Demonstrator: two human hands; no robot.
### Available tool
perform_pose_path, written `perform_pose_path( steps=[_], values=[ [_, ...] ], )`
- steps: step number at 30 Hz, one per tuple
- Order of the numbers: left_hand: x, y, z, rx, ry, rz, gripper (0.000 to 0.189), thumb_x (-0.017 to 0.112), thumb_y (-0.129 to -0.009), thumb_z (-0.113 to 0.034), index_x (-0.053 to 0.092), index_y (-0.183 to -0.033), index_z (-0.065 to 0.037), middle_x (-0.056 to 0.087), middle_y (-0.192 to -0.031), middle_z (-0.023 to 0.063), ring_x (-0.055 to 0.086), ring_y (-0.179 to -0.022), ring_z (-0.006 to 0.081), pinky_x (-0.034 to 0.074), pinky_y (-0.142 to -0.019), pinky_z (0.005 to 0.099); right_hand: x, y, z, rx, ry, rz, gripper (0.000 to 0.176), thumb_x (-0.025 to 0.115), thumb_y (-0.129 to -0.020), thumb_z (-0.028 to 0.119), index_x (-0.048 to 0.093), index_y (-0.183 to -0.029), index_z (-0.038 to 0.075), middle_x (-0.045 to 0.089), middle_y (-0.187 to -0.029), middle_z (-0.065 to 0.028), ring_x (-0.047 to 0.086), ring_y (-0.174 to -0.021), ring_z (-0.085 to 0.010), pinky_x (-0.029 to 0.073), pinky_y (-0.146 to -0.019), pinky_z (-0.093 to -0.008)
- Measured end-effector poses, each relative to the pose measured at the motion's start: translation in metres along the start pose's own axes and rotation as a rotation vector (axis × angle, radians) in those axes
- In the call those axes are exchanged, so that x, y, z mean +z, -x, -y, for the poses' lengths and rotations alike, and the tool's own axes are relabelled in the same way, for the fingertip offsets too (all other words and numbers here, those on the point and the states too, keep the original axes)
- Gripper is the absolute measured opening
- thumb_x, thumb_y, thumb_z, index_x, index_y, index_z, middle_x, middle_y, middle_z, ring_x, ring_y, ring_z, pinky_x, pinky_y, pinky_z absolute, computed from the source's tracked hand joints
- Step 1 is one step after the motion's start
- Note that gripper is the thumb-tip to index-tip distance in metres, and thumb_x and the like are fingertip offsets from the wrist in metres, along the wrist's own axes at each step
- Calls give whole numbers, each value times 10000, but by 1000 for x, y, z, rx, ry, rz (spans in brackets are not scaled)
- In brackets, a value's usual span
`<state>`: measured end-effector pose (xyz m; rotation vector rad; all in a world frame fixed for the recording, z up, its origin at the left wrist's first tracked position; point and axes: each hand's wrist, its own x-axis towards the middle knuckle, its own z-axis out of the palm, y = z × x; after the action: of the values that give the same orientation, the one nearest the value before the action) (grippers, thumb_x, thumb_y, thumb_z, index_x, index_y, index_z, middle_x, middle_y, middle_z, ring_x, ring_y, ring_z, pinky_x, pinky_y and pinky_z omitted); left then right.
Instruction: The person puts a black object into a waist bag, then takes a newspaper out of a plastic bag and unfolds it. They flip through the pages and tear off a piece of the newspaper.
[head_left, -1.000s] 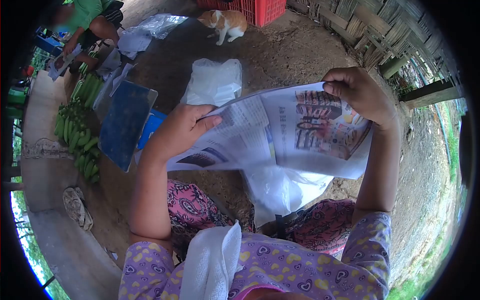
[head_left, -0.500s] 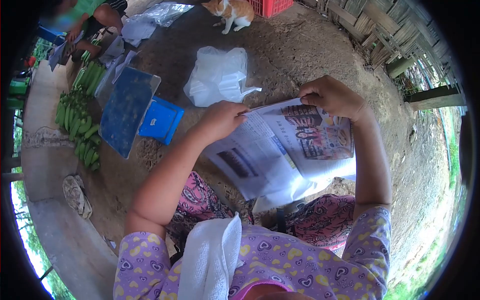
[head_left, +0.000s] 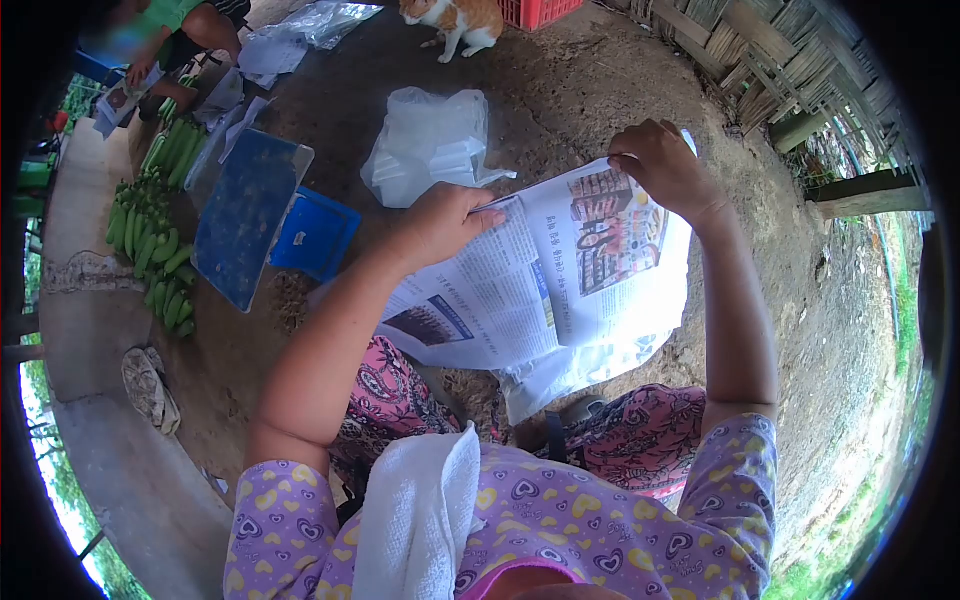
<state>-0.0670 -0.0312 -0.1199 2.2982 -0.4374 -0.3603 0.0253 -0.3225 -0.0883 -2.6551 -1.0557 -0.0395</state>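
Note:
A printed newspaper sheet hangs between my two hands above my knees. My left hand pinches its upper edge near the middle of the view. At the upper right corner, my right hand grips the same edge with bent fingers. Columns of text and a colour photo face me. Below the sheet lies a clear plastic sheet or bag, partly covered by the paper. Just beyond my left hand, a white translucent plastic bag rests on the ground.
A blue weighing scale with a tilted blue pan stands to the left. Green bananas lie beyond it. A cat sits near a red crate. Another person holds paper at the upper left.
The newspaper has lifted slightly and flattened, showing more of its print. My left hand has shifted up a little; my right hand has moved up and its fingers have changed position.

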Motion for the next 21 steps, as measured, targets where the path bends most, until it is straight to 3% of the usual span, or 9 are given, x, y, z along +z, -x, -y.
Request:
perform_pose_path(
  steps=[4,7,12,14,19,21],
  values=[
    [-4,1,0,-72,28,68,281,630,-892,-245,634,-888,36,628,-703,152,560,-653,124,449,-637,326,15,-1,0,-12,151,-76,92,629,-854,201,628,-829,112,651,-830,-17,580,-956,-215,380,-951,-401],
    [-3,1,2,-101,53,80,281,641,-884,-246,643,-911,34,644,-724,155,570,-668,114,454,-641,321,24,-3,6,-20,184,-126,89,660,-831,178,605,-842,109,639,-885,-21,578,-979,-216,387,-945,-430],
    [-5,3,6,-153,-67,7,275,626,-893,-242,654,-953,25,658,-738,151,589,-669,125,465,-649,316,29,-8,38,-66,50,-278,176,698,-787,139,603,-926,88,610,-1014,-52,563,-1031,-231,385,-967,-421],
    [-16,2,10,-176,-37,-163,279,620,-896,-251,654,-950,21,658,-729,142,590,-658,138,467,-651,321,27,-11,56,-85,-70,-306,218,709,-769,130,608,-952,69,604,-1022,-74,566,-1029,-253,398,-961,-400],
    [-54,3,33,-308,84,-608,273,553,-924,-228,620,-994,27,658,-806,144,594,-718,170,469,-688,330,36,-12,107,-105,-416,-225,176,685,-766,49,599,-919,44,599,-974,-116,622,-912,-292,514,-784,-379],
    [-55,0,42,-344,184,-701,276,520,-912,-211,597,-994,41,636,-904,231,608,-832,333,470,-754,395,45,-11,125,-82,-545,-133,183,681,-771,48,600,-934,48,599,-967,-113,628,-900,-285,521,-765,-377]
  ],
)
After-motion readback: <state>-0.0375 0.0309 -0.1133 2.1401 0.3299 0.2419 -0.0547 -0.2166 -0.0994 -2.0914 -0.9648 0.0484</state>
